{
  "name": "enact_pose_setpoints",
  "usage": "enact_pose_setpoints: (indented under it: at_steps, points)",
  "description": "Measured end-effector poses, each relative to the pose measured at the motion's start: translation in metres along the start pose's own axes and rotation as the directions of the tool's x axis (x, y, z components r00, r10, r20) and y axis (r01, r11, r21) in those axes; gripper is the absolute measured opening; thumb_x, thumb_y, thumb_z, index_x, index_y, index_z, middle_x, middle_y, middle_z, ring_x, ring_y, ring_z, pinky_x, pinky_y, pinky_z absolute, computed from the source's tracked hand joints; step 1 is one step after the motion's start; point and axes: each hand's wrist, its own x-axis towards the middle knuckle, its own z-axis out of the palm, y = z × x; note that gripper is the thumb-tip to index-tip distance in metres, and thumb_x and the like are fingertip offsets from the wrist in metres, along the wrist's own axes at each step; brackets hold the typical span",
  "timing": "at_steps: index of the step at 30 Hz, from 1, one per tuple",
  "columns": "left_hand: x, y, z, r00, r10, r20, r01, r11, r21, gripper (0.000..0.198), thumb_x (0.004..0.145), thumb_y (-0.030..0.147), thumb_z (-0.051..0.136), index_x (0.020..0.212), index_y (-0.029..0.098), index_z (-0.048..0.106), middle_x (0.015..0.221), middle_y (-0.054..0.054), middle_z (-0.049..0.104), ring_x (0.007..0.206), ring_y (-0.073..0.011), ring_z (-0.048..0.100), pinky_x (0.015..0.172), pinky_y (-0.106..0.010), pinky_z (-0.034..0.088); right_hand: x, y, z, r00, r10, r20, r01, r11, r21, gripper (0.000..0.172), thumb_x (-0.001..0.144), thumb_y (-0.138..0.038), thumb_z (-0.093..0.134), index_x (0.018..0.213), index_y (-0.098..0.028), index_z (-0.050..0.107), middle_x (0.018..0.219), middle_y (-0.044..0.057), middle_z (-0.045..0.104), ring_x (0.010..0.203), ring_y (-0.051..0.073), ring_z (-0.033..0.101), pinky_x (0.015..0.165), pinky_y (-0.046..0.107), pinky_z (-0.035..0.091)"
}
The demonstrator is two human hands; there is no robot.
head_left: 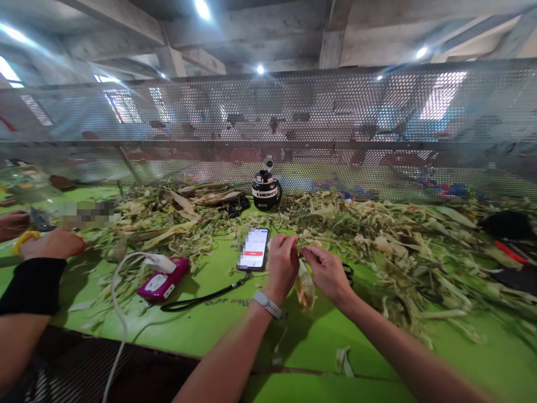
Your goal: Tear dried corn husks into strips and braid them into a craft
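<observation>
My left hand (283,263), with a pale watch band on the wrist, is closed, its thumb and fingers pinched together. Close beside it, my right hand (327,272) is closed in a pinch as well, the fingertips of both hands almost meeting. A small bundle of pale corn husk (306,289) hangs down between them, its top hidden at the fingers. Exactly what each fingertip grips is too small to make out. Just left of my left hand lies a phone (254,250) with a lit screen, a black strap (207,298) trailing from it.
Heaps of dried husk strips (403,246) spread over the green table (210,333). A black bottle (265,193) stands at the back before a perforated metal screen (293,106). A purple power strip (161,284) with a white cable lies left. A co-worker's hand (52,244) holds scissors (25,242).
</observation>
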Motion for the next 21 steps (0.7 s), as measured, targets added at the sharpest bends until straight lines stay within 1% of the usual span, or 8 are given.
enact_pose_setpoints:
  at_steps: [3,6,8,10,12,16,18,21]
  points:
    - [-0.001,0.003,-0.002,0.994,0.097,0.057,-0.101,0.992,0.073,0.024,0.091,0.017,0.041,0.096,0.012,0.064,0.08,-0.008,0.058,0.077,-0.0182,0.053,0.07,-0.031,0.046,0.001,-0.001,-0.007,0.989,0.146,0.006,-0.146,0.98,0.134,0.038,0.077,-0.055,0.053,0.068,-0.019,0.058,0.047,-0.004,0.045,0.044,0.011,0.041,0.044,0.023,0.033]
    - [-0.004,0.012,-0.004,0.976,0.186,0.11,-0.195,0.978,0.077,0.026,0.091,0.017,0.04,0.104,0.013,0.062,0.083,-0.009,0.06,0.08,-0.019,0.055,0.073,-0.032,0.046,0.003,-0.002,-0.018,0.947,0.322,-0.003,-0.304,0.897,0.32,0.043,0.069,-0.063,0.056,0.07,-0.02,0.055,0.039,-0.009,0.035,0.033,0.008,0.032,0.036,0.022,0.025]
    - [-0.007,0.019,-0.004,0.967,0.202,0.153,-0.209,0.978,0.028,0.026,0.092,0.018,0.04,0.107,0.014,0.06,0.088,-0.009,0.063,0.084,-0.0192,0.056,0.077,-0.033,0.047,0.002,0.0,-0.026,0.927,0.375,-0.013,-0.337,0.846,0.414,0.044,0.064,-0.063,0.061,0.067,-0.02,0.051,0.041,-0.009,0.037,0.034,0.007,0.034,0.036,0.02,0.026]
    - [-0.012,0.026,-0.004,0.954,0.181,0.24,-0.174,0.984,-0.048,0.024,0.091,0.019,0.041,0.106,0.015,0.06,0.091,-0.009,0.065,0.086,-0.019,0.058,0.077,-0.032,0.047,0.0,0.006,-0.033,0.921,0.389,-0.021,-0.337,0.822,0.46,0.045,0.06,-0.061,0.064,0.064,-0.02,0.049,0.043,-0.009,0.039,0.036,0.006,0.036,0.038,0.02,0.028]
    - [-0.016,0.031,-0.004,0.919,0.134,0.371,-0.095,0.988,-0.121,0.021,0.089,0.018,0.044,0.102,0.015,0.06,0.091,-0.008,0.066,0.082,-0.0177,0.059,0.074,-0.03,0.047,-0.003,0.014,-0.037,0.924,0.383,-0.015,-0.338,0.832,0.441,0.043,0.06,-0.06,0.064,0.061,-0.019,0.047,0.043,-0.009,0.037,0.037,0.006,0.034,0.039,0.02,0.029]
    - [-0.027,0.037,-0.012,0.788,-0.051,0.614,0.19,0.968,-0.164,0.016,0.081,0.016,0.053,0.094,0.015,0.062,0.075,-0.004,0.066,0.067,-0.0149,0.059,0.065,-0.026,0.045,-0.008,0.026,-0.038,0.928,0.363,0.085,-0.373,0.903,0.213,0.037,0.07,-0.053,0.055,0.057,-0.02,0.044,0.04,-0.009,0.034,0.036,0.007,0.03,0.039,0.021,0.025]
    - [-0.032,0.039,-0.018,0.716,-0.141,0.684,0.357,0.915,-0.186,0.015,0.077,0.018,0.057,0.091,0.015,0.062,0.071,-0.004,0.066,0.064,-0.0147,0.059,0.063,-0.026,0.045,-0.009,0.027,-0.038,0.942,0.31,0.126,-0.319,0.946,0.052,0.032,0.074,-0.046,0.052,0.056,-0.02,0.043,0.043,-0.007,0.037,0.039,0.008,0.035,0.042,0.021,0.027]
    - [-0.039,0.043,-0.025,0.614,-0.217,0.759,0.588,0.767,-0.256,0.017,0.075,0.027,0.062,0.086,0.014,0.061,0.076,-0.005,0.067,0.068,-0.0149,0.061,0.064,-0.025,0.046,-0.012,0.026,-0.039,0.968,0.186,0.171,-0.16,0.975,-0.152,0.028,0.077,-0.037,0.047,0.055,-0.02,0.045,0.049,-0.004,0.042,0.048,0.01,0.04,0.048,0.022,0.028]
